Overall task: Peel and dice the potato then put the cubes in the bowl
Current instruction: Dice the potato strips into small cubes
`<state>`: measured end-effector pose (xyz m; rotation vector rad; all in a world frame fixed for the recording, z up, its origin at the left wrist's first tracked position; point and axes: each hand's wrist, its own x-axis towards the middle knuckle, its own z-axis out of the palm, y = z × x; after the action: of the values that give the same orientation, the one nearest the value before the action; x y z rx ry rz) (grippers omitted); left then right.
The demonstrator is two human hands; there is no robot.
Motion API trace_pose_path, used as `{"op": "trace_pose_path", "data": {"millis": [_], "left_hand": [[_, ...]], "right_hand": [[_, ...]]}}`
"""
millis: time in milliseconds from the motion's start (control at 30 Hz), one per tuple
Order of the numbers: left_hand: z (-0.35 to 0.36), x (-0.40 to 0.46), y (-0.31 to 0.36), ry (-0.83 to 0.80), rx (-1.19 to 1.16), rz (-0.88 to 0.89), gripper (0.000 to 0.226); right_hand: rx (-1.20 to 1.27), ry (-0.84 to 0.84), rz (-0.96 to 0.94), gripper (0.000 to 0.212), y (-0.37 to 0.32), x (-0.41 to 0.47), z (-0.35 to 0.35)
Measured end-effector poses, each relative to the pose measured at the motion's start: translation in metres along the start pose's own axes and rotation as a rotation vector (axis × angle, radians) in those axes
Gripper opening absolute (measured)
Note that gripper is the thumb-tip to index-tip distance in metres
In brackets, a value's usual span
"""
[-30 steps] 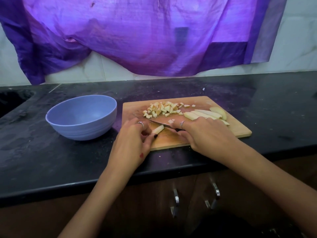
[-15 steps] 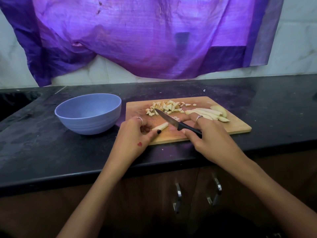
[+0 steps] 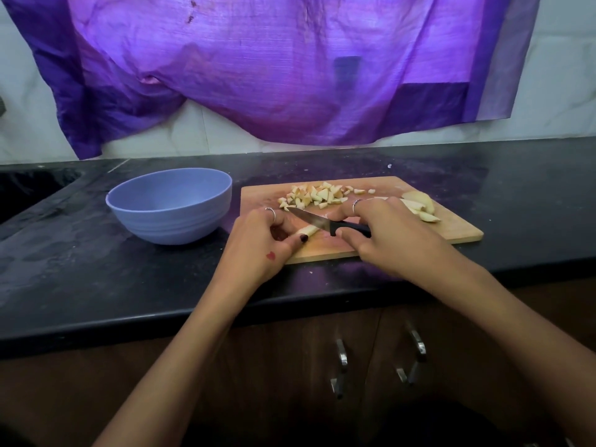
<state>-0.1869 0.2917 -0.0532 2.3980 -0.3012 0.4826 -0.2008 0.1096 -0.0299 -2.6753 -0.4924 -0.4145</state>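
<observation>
A wooden cutting board [image 3: 458, 229] lies on the black counter. On its near left part my left hand [image 3: 263, 241] pinches a pale potato strip [image 3: 309, 231] between thumb and fingers. My right hand [image 3: 392, 237] grips the black handle of a small knife [image 3: 317, 219], whose blade slants over the strip's right end toward the far left. A heap of potato cubes [image 3: 317, 195] sits at the board's far middle. Several uncut potato strips [image 3: 421, 206] lie at the far right, partly behind my right hand. The blue bowl [image 3: 169, 209] stands left of the board and looks empty.
A purple cloth [image 3: 274, 69] hangs over the white wall behind the counter. A dark sink recess [image 3: 29, 188] opens at the far left. Below the counter edge are brown cabinet doors with metal handles [image 3: 342, 366].
The knife has swung up from lying flat under my hand, and its blade now angles over the strip. The camera has shifted, so everything sits further right in view.
</observation>
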Motion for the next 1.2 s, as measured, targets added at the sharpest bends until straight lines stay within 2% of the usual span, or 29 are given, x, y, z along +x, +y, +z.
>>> {"op": "trace_pose_path", "data": {"millis": [200, 400, 467, 600, 833, 967, 1200], "left_hand": [[-0.001, 0.0, 0.003, -0.023, -0.017, -0.026, 0.026], [-0.002, -0.002, 0.005, -0.004, -0.003, -0.039, 0.032], [-0.001, -0.002, 0.005, 0.007, -0.007, -0.035, 0.036], [-0.001, -0.001, 0.004, -0.016, -0.003, -0.04, 0.035], [0.001, 0.0, 0.0, -0.002, 0.002, -0.026, 0.032], [0.002, 0.002, -0.004, -0.012, -0.033, -0.017, 0.012], [0.005, 0.002, -0.004, 0.016, -0.027, -0.029, 0.014]], "right_hand": [[-0.064, -0.04, -0.012, 0.029, -0.001, 0.003, 0.007], [-0.241, 0.013, -0.08, 0.03, 0.004, -0.012, 0.006], [-0.208, 0.064, -0.059, 0.029, 0.008, -0.014, 0.006], [0.039, 0.092, -0.009, 0.029, 0.009, -0.015, 0.008], [-0.028, 0.03, -0.008, 0.017, 0.006, -0.012, 0.008], [-0.067, -0.027, -0.044, 0.026, -0.005, 0.0, 0.005], [-0.125, -0.059, -0.068, 0.024, -0.009, 0.001, 0.008]]}}
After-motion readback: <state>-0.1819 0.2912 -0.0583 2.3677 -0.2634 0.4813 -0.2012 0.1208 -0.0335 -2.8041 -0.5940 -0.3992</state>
